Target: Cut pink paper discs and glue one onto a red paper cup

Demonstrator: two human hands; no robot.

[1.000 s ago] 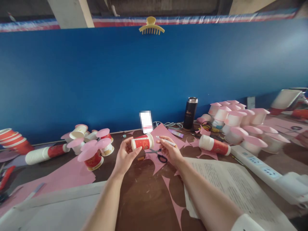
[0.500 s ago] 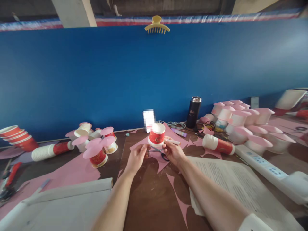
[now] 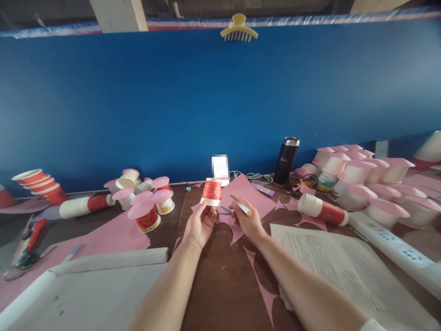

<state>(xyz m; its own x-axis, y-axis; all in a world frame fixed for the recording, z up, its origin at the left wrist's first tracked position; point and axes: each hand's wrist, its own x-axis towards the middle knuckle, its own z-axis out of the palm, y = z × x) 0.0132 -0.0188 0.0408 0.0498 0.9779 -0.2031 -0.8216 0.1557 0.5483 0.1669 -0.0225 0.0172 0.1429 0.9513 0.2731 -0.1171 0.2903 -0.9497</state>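
Observation:
My left hand (image 3: 201, 225) holds a red paper cup (image 3: 211, 192) from below, its white end facing down toward my palm. Just to the right, my right hand (image 3: 247, 219) grips a white pen-like stick (image 3: 243, 208) between thumb and fingers, apart from the cup. Scissors (image 3: 224, 211) lie between the hands, partly hidden, over pink paper (image 3: 251, 195) with curved cut edges.
Pink-topped cups stand at left (image 3: 148, 218) and right (image 3: 358, 172). Stacked cups (image 3: 324, 210) lie near a power strip (image 3: 392, 241). A black bottle (image 3: 286, 161) stands behind. Printed sheets (image 3: 330, 266) and a white board (image 3: 103, 294) flank my forearms.
The cup has turned over from mouth up and moved left with my left hand. My right hand has come away from it, still holding the stick. The view has shifted slightly.

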